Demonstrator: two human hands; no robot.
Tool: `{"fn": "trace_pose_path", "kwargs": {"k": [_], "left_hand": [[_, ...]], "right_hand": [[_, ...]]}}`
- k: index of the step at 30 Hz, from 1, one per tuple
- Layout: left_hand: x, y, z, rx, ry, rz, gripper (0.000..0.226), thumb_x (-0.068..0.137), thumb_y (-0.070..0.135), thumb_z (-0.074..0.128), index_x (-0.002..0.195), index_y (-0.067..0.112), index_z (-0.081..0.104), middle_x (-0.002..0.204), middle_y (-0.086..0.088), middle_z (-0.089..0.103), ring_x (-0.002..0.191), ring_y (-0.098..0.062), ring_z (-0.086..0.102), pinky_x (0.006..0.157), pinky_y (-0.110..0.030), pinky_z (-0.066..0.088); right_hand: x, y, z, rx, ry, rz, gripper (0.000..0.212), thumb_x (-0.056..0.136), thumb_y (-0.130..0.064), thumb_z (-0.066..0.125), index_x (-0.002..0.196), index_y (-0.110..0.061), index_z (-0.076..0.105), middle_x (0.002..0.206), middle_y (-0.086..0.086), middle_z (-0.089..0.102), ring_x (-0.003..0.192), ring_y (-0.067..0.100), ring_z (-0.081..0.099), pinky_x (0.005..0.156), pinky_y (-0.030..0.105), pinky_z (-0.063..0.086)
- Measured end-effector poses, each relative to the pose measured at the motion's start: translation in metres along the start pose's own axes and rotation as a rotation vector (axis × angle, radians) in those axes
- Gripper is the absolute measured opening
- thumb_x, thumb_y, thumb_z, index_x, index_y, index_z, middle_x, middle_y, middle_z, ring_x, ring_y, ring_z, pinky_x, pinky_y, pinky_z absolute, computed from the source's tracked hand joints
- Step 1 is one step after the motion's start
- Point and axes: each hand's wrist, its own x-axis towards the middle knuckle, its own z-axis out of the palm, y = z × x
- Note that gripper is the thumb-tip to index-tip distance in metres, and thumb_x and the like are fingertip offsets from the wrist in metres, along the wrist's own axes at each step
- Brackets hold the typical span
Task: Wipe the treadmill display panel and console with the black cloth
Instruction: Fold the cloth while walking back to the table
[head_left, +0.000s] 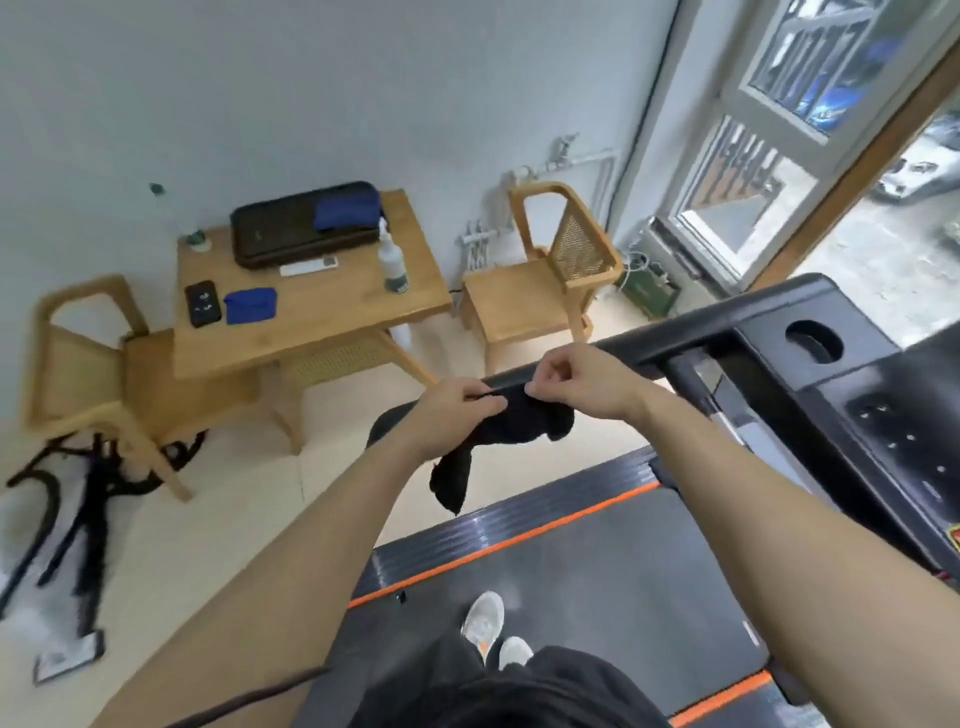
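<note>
A pale-walled room with a light wooden table (311, 312) is lying at ten o'clock. Standing on the dark orange-edged treadmill belt (597, 571), the person is pinching a crumpled black cloth (498, 431) between left hand (457, 410) and right hand (582, 382), with the black treadmill console (857, 395) sitting at two o'clock.

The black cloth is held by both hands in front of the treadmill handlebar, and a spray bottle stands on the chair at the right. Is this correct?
One detail is wrong. The head view shows the spray bottle standing on the wooden table, not on the chair. The rest holds: left hand and right hand both hold the black cloth before the handlebar.
</note>
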Motion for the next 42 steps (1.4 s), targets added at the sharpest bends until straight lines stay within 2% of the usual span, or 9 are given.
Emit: {"fn": "trace_pose_path", "kwargs": {"k": [5, 12, 17, 19, 23, 29, 33, 39, 42], "left_hand": [[-0.087, -0.060, -0.034, -0.125, 0.217, -0.155, 0.010, 0.083, 0.023, 0.071, 0.076, 0.025, 0.064, 0.067, 0.012, 0.065, 0.070, -0.012, 0.063, 0.064, -0.024, 0.047], [-0.239, -0.145, -0.063, -0.004, 0.621, -0.419, 0.032, 0.079, 0.035, 0.076, 0.069, 0.022, 0.048, 0.067, 0.003, 0.055, 0.062, -0.019, 0.051, 0.061, -0.033, 0.041], [-0.363, -0.209, -0.086, 0.031, 0.822, -0.610, 0.024, 0.084, 0.041, 0.073, 0.082, 0.025, 0.055, 0.081, 0.004, 0.061, 0.075, -0.022, 0.060, 0.068, -0.038, 0.049], [-0.410, -0.235, -0.097, -0.013, 0.939, -0.647, 0.023, 0.085, 0.038, 0.074, 0.086, 0.022, 0.058, 0.086, 0.004, 0.063, 0.080, -0.021, 0.060, 0.074, -0.038, 0.050], [-0.494, -0.281, -0.121, -0.118, 1.177, -0.723, 0.038, 0.080, 0.036, 0.078, 0.073, 0.016, 0.047, 0.069, 0.005, 0.050, 0.063, -0.017, 0.046, 0.058, -0.033, 0.039], [-0.591, -0.344, -0.154, -0.276, 1.337, -0.770, 0.047, 0.083, 0.029, 0.077, 0.067, 0.018, 0.034, 0.066, 0.004, 0.038, 0.062, -0.017, 0.034, 0.056, -0.029, 0.029], [-0.639, -0.387, -0.180, -0.446, 1.428, -0.788, 0.031, 0.086, 0.023, 0.076, 0.075, 0.017, 0.047, 0.075, -0.001, 0.055, 0.061, -0.020, 0.048, 0.054, -0.030, 0.040], [-0.671, -0.460, -0.241, -0.510, 1.632, -0.912, 0.009, 0.086, 0.022, 0.072, 0.092, 0.020, 0.067, 0.091, -0.001, 0.071, 0.079, -0.021, 0.067, 0.065, -0.033, 0.053], [-0.670, -0.497, -0.279, -0.527, 1.658, -1.003, 0.016, 0.083, 0.027, 0.073, 0.093, 0.017, 0.066, 0.084, 0.006, 0.067, 0.087, -0.022, 0.069, 0.079, -0.039, 0.058]], "right_hand": [[0.011, -0.069, 0.065, 0.065, -0.244, -0.185, 0.025, 0.088, -0.026, 0.073, 0.086, -0.001, 0.069, 0.069, 0.003, 0.057, 0.060, 0.004, 0.053, 0.059, 0.014, 0.043], [-0.001, -0.174, 0.189, -0.235, -0.451, -0.556, 0.018, 0.087, -0.029, 0.074, 0.088, -0.016, 0.062, 0.071, -0.005, 0.053, 0.065, 0.011, 0.050, 0.055, 0.016, 0.035], [-0.027, -0.248, 0.288, -0.685, -0.407, -0.840, 0.042, 0.094, -0.054, 0.056, 0.064, -0.026, 0.046, 0.063, -0.008, 0.050, 0.060, 0.011, 0.046, 0.050, 0.030, 0.028], [-0.034, -0.269, 0.328, -0.810, -0.411, -0.906, 0.051, 0.097, -0.059, 0.045, 0.065, -0.021, 0.053, 0.060, -0.004, 0.051, 0.059, 0.016, 0.050, 0.049, 0.031, 0.031], [-0.040, -0.308, 0.414, -0.800, -0.548, -1.007, 0.058, 0.099, -0.057, 0.044, 0.058, -0.015, 0.047, 0.054, 0.001, 0.045, 0.058, 0.024, 0.049, 0.054, 0.039, 0.039], [-0.060, -0.372, 0.532, -0.618, -0.670, -0.937, 0.059, 0.096, -0.062, 0.041, 0.061, -0.015, 0.042, 0.054, 0.001, 0.044, 0.056, 0.024, 0.049, 0.055, 0.039, 0.036], [-0.064, -0.413, 0.590, -0.642, -0.682, -0.929, 0.060, 0.091, -0.069, 0.045, 0.061, -0.017, 0.035, 0.052, -0.004, 0.036, 0.050, 0.019, 0.040, 0.052, 0.035, 0.032], [-0.026, -0.465, 0.675, -0.427, -0.882, -0.760, 0.020, 0.091, -0.027, 0.067, 0.082, -0.010, 0.062, 0.080, 0.009, 0.065, 0.071, 0.019, 0.058, 0.062, 0.031, 0.049], [-0.001, -0.496, 0.717, -0.212, -1.023, -0.422, 0.008, 0.092, -0.013, 0.067, 0.092, -0.005, 0.069, 0.089, 0.015, 0.071, 0.074, 0.019, 0.066, 0.063, 0.033, 0.060]]}}
